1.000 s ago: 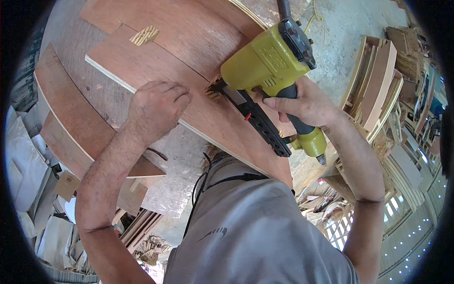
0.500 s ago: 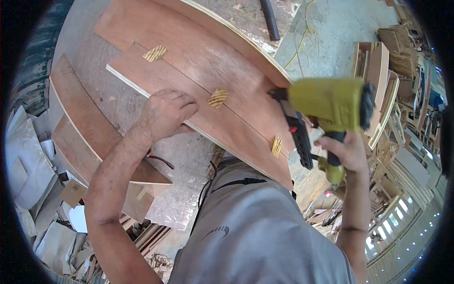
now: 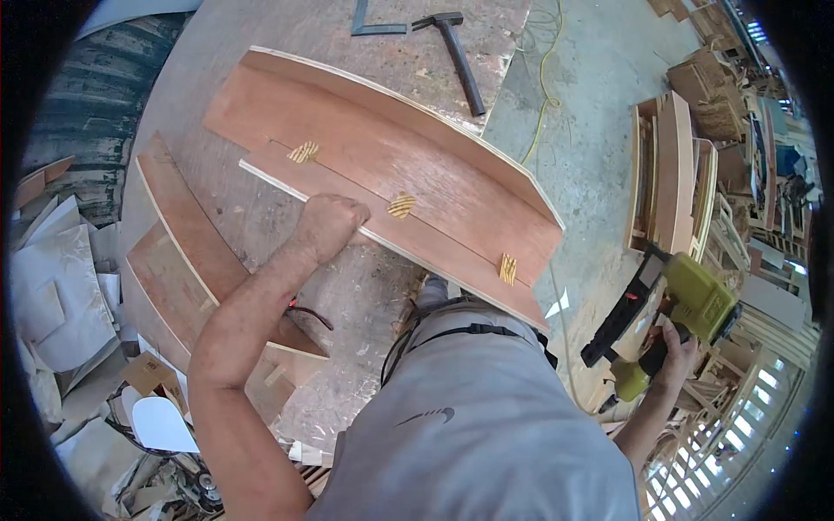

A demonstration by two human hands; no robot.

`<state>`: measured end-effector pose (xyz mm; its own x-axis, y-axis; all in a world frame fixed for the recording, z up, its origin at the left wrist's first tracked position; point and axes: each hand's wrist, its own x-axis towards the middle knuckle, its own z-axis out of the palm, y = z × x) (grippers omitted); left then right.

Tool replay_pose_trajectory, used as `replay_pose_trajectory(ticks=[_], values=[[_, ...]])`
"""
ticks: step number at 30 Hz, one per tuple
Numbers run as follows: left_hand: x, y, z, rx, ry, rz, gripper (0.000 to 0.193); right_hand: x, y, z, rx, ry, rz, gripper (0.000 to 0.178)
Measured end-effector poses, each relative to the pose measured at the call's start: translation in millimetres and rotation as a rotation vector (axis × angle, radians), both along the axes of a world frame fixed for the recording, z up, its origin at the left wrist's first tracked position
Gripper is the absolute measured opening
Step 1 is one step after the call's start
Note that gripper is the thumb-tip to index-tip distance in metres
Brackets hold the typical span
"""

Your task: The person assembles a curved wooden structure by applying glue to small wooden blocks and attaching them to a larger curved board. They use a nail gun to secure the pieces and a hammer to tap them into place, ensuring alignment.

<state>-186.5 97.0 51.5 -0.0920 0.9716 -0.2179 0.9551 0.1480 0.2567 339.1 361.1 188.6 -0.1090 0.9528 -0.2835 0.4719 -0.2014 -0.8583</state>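
Note:
A plywood panel assembly [image 3: 434, 178] with a raised curved rim on its far side lies across the workbench, its near corner by my waist. Along a seam in it sit three small striped wood blocks [image 3: 401, 205]. My left hand [image 3: 333, 227] is closed over the panel's near edge, thumb side hidden beneath. Out to the right, apart from the panel, my right hand [image 3: 677, 358] grips the handle of a yellow-green and black nail gun [image 3: 699, 300]. Its long black magazine slants down toward the lower left.
A hammer [image 3: 458, 65] and a metal square [image 3: 378, 29] lie at the bench's far end. Curved plywood pieces [image 3: 201, 239] rest to the left. Sheet scraps [image 3: 65, 304] pile up beyond them. A yellow hose [image 3: 546, 104] runs over the floor; more curved frames [image 3: 673, 174] stand right.
My right hand has carried the nail gun away from the panel, to the right and down. My left hand keeps to the edge. The view has shifted, bringing in the whole hammer and the square.

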Motion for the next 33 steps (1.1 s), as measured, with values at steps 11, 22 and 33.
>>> replay_pose_trajectory(ticks=[11, 22, 33], values=[[39.0, 2.4, -16.6, 0.049, 0.088, 0.017, 0.014, 13.8, 17.8, -102.3, -0.114, 0.339, -0.215, 0.035], [89.6, -26.2, 22.4, 0.145, 0.044, 0.004, 0.017, 98.4, -56.1, -208.1, -0.204, 0.177, -0.498, 0.027], [15.8, 142.2, 122.4, -0.034, -0.011, -0.095, 0.073, 103.7, -78.8, -211.2, -0.232, 0.238, -0.542, 0.029]])
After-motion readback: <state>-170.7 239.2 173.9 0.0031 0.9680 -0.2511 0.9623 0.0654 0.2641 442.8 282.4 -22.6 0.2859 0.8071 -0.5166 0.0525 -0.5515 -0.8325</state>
